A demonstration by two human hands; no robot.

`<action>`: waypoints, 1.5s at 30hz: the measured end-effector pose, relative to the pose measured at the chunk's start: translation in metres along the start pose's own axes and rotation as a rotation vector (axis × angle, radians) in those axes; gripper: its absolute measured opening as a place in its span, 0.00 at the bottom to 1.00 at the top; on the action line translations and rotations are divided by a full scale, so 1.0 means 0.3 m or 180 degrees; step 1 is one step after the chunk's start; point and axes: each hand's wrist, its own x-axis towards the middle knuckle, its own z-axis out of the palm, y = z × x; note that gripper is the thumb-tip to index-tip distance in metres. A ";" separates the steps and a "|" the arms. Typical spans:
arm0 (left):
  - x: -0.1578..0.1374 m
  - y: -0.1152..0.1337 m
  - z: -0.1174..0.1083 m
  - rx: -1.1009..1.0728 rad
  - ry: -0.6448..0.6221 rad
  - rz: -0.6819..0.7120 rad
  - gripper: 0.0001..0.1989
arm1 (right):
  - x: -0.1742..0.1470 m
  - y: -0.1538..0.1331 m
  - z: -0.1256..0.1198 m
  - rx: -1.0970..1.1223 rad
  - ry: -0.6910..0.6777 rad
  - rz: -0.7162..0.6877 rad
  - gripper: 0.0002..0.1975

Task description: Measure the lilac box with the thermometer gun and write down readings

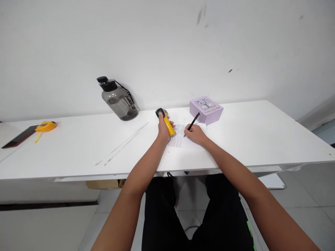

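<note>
My left hand [163, 130] is closed around a yellow and black infrared thermometer [169, 126], its small dark screen facing up by my thumb. The hand rests at the left side of a sheet of paper [179, 138] covered with lines of writing. In my right hand [195, 134] is a black pen [194, 121], slanted with its tip down at the paper. My right hand hides part of the sheet. Just behind the pen stands a lilac box [206, 108] with a printed tree design on its top.
A grey see-through water bottle [119, 101] with a black cap stands near the wall, left of my hands. An orange tape measure [46, 126] and a flat dark object [21, 136] lie at the far left of the white table [243, 139]. Dark streaks mark the tabletop.
</note>
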 end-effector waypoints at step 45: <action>-0.019 0.008 0.007 0.0056 0.0026 0.0002 0.34 | 0.003 0.016 0.005 -0.0122 0.0215 -0.0049 0.05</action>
